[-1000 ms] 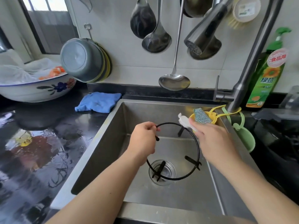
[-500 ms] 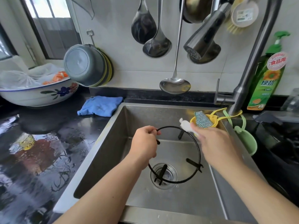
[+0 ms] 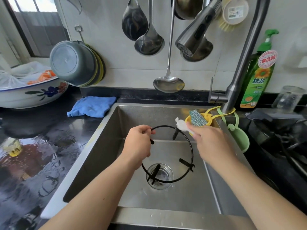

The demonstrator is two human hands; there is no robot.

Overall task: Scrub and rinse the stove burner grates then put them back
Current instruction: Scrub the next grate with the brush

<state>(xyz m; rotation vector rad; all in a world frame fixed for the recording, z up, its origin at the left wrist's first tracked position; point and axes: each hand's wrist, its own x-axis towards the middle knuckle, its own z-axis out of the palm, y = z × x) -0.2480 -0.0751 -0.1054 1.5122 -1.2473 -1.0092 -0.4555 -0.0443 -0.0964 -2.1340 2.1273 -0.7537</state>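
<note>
While my left hand (image 3: pixel 138 143) grips the grate (image 3: pixel 167 153) upright over the sink (image 3: pixel 106 146), I'd work the white pad (image 3: pixel 181 125) pinched in my right hand (image 3: pixel 211 143) around the ring, turning it prong by prong. I count one sink, one grate, four prongs, one pad.

Both our bare forearms reach in from the near edge and converge toward the middle. Our left hand (image 3: pixel 138 144) is turned knuckles-up, its fingers (image 3: pixel 147 129) curled tight around a thin black burner grate ring (image 3: pixel 192 151) at its far left arc, the wrist bent slightly down. Our right hand (image 3: pixel 211 143) sits farther right and a little beyond, back facing up, its fingers pinching a small white scrubbing pad (image 3: pixel 181 125) against the ring's far rim.
</note>
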